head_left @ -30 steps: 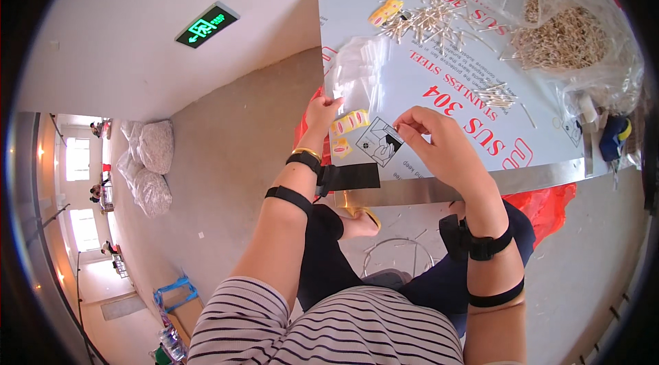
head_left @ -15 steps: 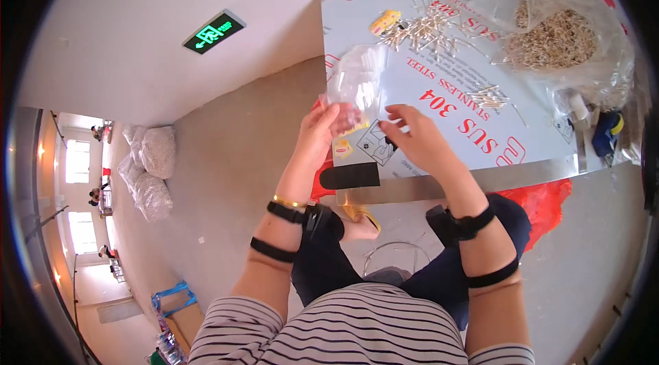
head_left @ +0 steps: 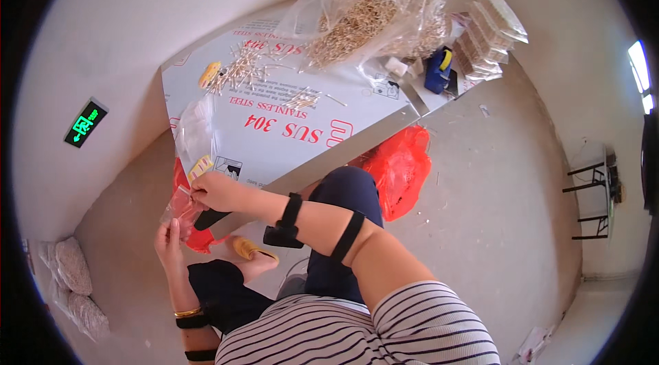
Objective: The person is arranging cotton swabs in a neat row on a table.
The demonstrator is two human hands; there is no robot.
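My left hand (head_left: 170, 243) is closed on the lower edge of a small clear plastic bag (head_left: 180, 206), off the table's near left corner. The fingers of my right hand (head_left: 218, 192) pinch the same bag near its top edge. The bag looks flat, and I see no contents in it. Beyond my right hand, a stack of clear plastic bags (head_left: 195, 130) lies on the table's left side, with yellow printed labels (head_left: 200, 168) at its near end.
Loose cotton swabs (head_left: 246, 68) lie on the metal-topped table (head_left: 274, 166) beside a small yellow object (head_left: 209, 74). A large clear sack of swabs (head_left: 371, 18), a blue tape dispenser (head_left: 438, 71) and stacked packs (head_left: 491, 35) stand right. A red bag (head_left: 399, 173) lies below the edge.
The view has swung to the right. My right hand, apart from the bag before, now grips it together with my left. The bag has come away from the stack, off the table's corner.
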